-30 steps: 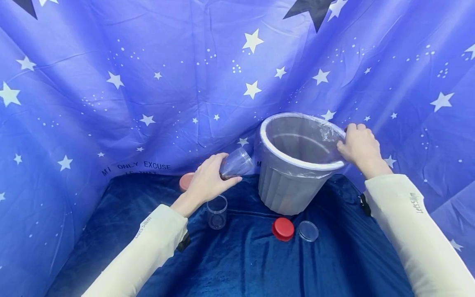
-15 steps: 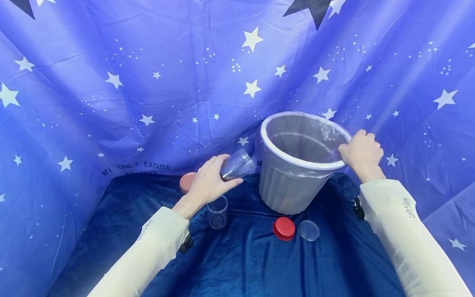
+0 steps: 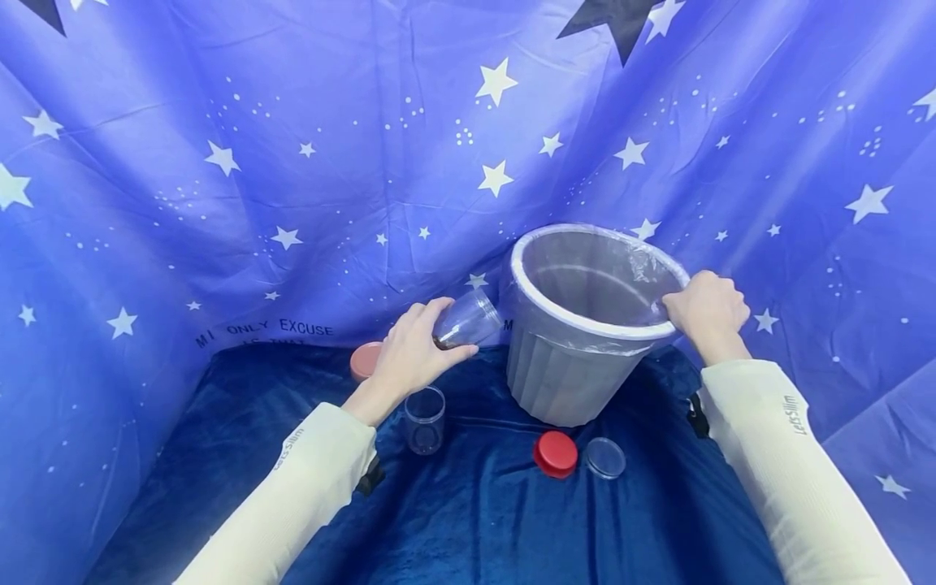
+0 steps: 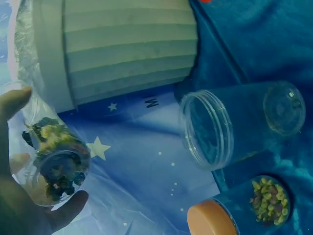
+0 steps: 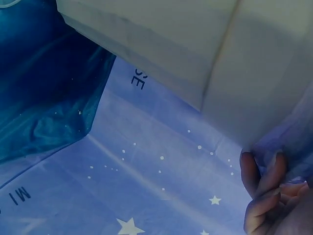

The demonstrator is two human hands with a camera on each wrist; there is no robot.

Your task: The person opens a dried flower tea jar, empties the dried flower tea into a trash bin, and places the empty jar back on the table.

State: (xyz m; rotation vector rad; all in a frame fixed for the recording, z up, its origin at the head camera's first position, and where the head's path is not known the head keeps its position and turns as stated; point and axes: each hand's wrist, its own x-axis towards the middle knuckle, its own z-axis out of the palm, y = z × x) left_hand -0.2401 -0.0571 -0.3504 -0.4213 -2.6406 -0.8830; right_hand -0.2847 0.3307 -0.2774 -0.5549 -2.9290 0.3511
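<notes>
My left hand point(image 3: 409, 345) grips a clear plastic jar point(image 3: 468, 318), tilted with its mouth toward the trash can point(image 3: 574, 378) on its right. Dark and yellowish dried bits point(image 4: 58, 142) lie near the jar's bottom in the left wrist view. A transparent liner bag covers the can's pale rim. With curled fingers, my right hand point(image 3: 708, 313) holds the rim and liner on the right side; in the right wrist view its fingertips point(image 5: 249, 166) show against the can's outer wall. A second clear jar point(image 3: 426, 422) stands uncapped below my left wrist.
Before the can lie a red lid point(image 3: 556, 453) and a clear disc-shaped lid point(image 3: 605, 458). Partly behind my left hand is a jar with an orange-pink lid point(image 4: 210, 218), holding yellow-green bits point(image 4: 269, 201). Starry fabric point(image 3: 329, 203) hangs behind the blue velvet cloth point(image 3: 475, 528).
My right hand has moved down along the trash can's rim, closing its fingers more tightly there. The tilted jar in my left hand stays nearly in place.
</notes>
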